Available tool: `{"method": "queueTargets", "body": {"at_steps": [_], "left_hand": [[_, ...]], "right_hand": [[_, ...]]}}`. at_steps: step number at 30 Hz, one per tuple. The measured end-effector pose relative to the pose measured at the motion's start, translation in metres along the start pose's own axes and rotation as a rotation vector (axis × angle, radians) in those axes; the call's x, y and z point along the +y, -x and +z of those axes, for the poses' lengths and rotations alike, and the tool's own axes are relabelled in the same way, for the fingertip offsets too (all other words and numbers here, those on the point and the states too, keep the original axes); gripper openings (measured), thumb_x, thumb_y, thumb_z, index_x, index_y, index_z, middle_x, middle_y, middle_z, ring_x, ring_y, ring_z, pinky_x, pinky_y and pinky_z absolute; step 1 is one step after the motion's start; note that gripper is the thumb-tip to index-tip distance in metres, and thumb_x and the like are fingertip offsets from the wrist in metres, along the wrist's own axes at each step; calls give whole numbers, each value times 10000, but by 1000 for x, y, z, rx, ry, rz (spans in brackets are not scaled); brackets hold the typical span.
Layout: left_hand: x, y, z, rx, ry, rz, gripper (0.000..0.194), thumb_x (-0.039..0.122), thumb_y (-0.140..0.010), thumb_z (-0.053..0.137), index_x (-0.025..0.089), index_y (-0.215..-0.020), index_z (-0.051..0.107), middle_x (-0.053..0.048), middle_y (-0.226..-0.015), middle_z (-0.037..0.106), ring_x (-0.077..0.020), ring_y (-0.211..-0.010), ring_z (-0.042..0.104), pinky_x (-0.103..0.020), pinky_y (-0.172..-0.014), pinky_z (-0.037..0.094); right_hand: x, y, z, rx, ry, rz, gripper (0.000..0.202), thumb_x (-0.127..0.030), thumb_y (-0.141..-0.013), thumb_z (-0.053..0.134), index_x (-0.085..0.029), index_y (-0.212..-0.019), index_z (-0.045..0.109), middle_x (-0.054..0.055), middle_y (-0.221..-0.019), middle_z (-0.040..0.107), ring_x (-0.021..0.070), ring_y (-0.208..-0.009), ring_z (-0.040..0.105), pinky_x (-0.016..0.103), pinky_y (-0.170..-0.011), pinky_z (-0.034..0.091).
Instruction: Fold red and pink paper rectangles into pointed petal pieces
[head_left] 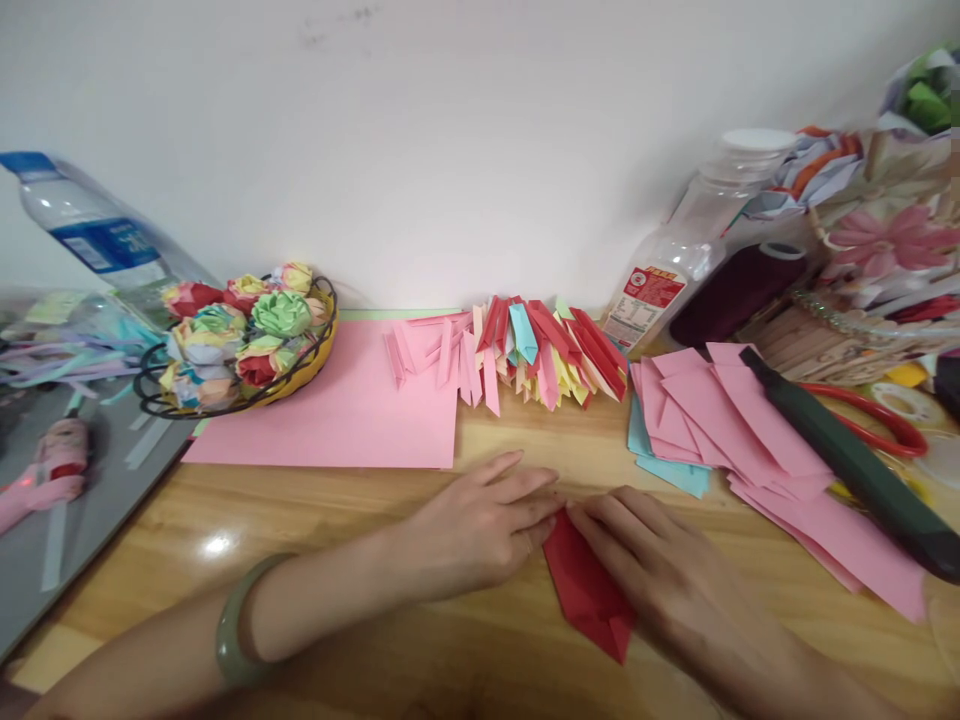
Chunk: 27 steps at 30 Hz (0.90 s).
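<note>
A piece of folded red paper (585, 580) lies on the wooden table, narrowing to a point at its far end, with creased flaps at the near end. My left hand (487, 525) meets the paper's far tip with thumb and forefinger, its other fingers loosely stretched. My right hand (667, 570) rests along the right edge, fingers bent together and gripping near the same tip. Beyond the hands stands a row of folded paper strips (547, 350) in red, pink, yellow and blue. A large pink sheet (322, 430) is to the left of them.
A basket (326, 350) of paper flowers sits on the pink sheet. Pink paper pieces (697, 420), a dark green cutter-like tool (855, 470) and red-handled scissors (892, 430) lie right. Bottles stand by the wall. A pink glue gun (60, 465) lies left on a grey board (90, 530).
</note>
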<state>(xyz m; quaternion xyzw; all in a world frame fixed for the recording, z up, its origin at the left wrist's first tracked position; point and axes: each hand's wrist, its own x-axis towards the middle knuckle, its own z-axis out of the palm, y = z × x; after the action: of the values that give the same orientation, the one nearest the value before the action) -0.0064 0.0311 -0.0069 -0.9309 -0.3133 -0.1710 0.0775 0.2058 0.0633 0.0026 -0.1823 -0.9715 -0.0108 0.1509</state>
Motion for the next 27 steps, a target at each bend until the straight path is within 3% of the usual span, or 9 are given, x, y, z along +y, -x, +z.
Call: {"method": "queueTargets", "body": {"at_steps": [4,8,13,16,20,27], "left_hand": [[0,-2,0,49,-10,-2,196,161,-909,479,135,-955,667,-31,-1073,667,-252,-1128,505,-446,-978,391],[-1,-3,-2,48,6,-22,203,156,-911,472,145,-963,667,-25,-1060,673,-268,-1129,503,-467,-966,395],[0,1,-2,44,26,-42,216,146,-909,455,161,-968,661,-11,-1098,658,-281,-1150,475,-490,-987,367],[4,4,0,56,3,-95,221,133,-890,456,144,-1018,636,-41,-1102,648,-269,-1157,461,-506,-1016,323],[11,4,1,97,-51,-147,164,151,-866,504,134,-954,640,-45,-981,662,-225,-1097,494,-468,-1043,293],[11,0,3,155,-69,-126,160,214,-888,520,149,-803,638,0,-800,651,-185,-945,553,-394,-974,381]], "right_hand": [[4,6,6,2,-81,15,278,-99,-909,320,-93,-1015,578,94,-858,572,202,-780,507,329,-674,468],[11,16,13,-21,-236,137,257,-169,-911,408,-176,-1130,543,75,-920,563,192,-839,509,333,-719,448],[18,36,-7,-96,-282,217,211,-229,-860,509,-277,-1046,595,59,-962,582,215,-872,534,349,-684,458],[17,51,-21,-21,-274,290,203,-199,-873,444,-251,-966,617,70,-983,584,204,-886,562,327,-681,488],[9,60,-17,20,-221,305,248,-225,-872,474,-232,-1090,593,78,-1021,595,204,-903,583,320,-710,502],[14,41,-7,69,-86,208,212,-209,-888,480,-179,-1057,603,90,-1038,626,223,-962,571,387,-781,493]]}}
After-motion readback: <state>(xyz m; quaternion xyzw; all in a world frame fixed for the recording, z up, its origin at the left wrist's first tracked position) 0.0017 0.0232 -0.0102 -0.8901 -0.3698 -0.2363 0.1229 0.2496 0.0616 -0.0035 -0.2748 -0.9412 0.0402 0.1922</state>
